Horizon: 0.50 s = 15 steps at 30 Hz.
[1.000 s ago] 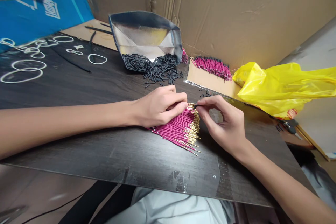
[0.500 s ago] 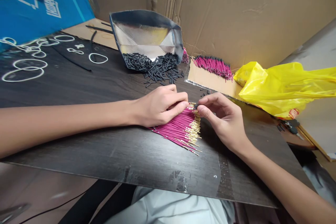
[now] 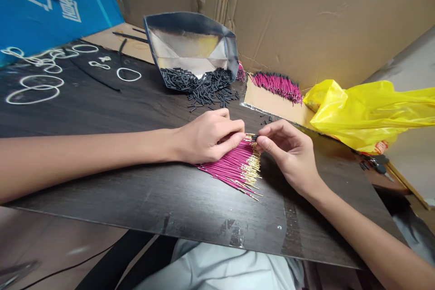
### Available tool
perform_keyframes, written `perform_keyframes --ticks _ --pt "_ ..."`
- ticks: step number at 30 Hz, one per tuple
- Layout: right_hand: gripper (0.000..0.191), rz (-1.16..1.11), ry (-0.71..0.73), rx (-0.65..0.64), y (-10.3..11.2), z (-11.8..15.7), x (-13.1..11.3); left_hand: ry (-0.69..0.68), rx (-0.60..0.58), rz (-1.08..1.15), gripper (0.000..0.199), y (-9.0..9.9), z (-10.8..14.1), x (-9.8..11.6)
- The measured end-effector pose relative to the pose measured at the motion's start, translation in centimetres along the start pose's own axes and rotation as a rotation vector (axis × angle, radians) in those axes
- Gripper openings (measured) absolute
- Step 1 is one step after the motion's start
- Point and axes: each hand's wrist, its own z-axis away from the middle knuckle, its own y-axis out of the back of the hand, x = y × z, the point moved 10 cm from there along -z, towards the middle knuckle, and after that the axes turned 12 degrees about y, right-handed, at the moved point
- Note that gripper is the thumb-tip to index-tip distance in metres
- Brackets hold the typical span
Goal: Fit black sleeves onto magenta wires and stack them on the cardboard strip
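Note:
A fan of magenta wires (image 3: 227,161) with gold-coloured tips lies on the dark table. My left hand (image 3: 215,136) rests over the upper part of the fan, thumb and fingers pressed together on the wires at its top edge. Just right of these tips, my right hand (image 3: 288,149) pinches a small black sleeve (image 3: 254,138) between thumb and forefinger. The sleeve meets the gold tips at the top of the fan; whether it sits around one is too small to tell.
Behind my hands, black tube pieces (image 3: 204,86) spill from an open container (image 3: 190,20). Finished-looking magenta wires (image 3: 277,85) lie on cardboard (image 3: 265,99), beside a yellow bag (image 3: 360,108). White rubber bands (image 3: 39,88) lie at left, keys (image 3: 379,161) at right.
The view has shifted very slightly. Both hands keep nearly the same pose and place at the wire tips.

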Motion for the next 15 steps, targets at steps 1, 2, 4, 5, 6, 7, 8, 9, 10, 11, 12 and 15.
perform_keyframes --ticks 1,2,4,5,6,7,8,9,10,11,12,15 --pt "0.007 0.01 0.008 -0.008 0.0 0.0 -0.1 -0.003 0.005 -0.008 0.026 0.0 0.0 0.0" --pt "0.007 0.032 0.023 -0.017 -0.1 0.0 -0.2 -0.007 0.005 -0.013 0.026 0.0 0.1 0.0" --pt "0.006 0.096 0.065 -0.03 -0.1 0.0 -0.6 -0.011 -0.001 -0.014 0.026 -0.1 0.1 0.0" --pt "0.006 0.128 0.087 -0.032 -0.1 0.0 -0.9 -0.009 -0.005 -0.012 0.026 -0.1 0.1 0.0" --pt "0.006 0.153 0.103 -0.032 -0.1 0.0 -1.0 -0.007 -0.009 -0.01 0.026 -0.1 0.1 0.0" --pt "0.005 0.167 0.111 -0.03 0.0 0.0 -1.1 -0.003 -0.013 -0.01 0.027 -0.1 0.1 0.0" --pt "0.006 0.172 0.11 -0.028 0.0 0.0 -1.1 0.0 -0.017 -0.01 0.027 -0.1 0.0 0.0" --pt "0.006 0.17 0.105 -0.028 0.0 0.0 -1.1 0.002 -0.019 -0.011 0.028 -0.1 0.0 0.0" --pt "0.006 0.165 0.097 -0.029 -0.1 0.0 -1.0 0.003 -0.019 -0.013 0.028 -0.1 0.0 0.0" --pt "0.006 0.156 0.089 -0.03 -0.1 0.0 -0.9 0.004 -0.017 -0.014 0.028 0.0 -0.1 0.0" --pt "0.006 0.146 0.084 -0.03 -0.1 0.0 -0.8 0.006 -0.014 -0.015 0.028 0.0 -0.1 0.0" --pt "0.005 0.125 0.076 -0.024 -0.1 0.0 -0.8 0.031 -0.008 -0.01 0.028 0.1 -0.2 -0.2"
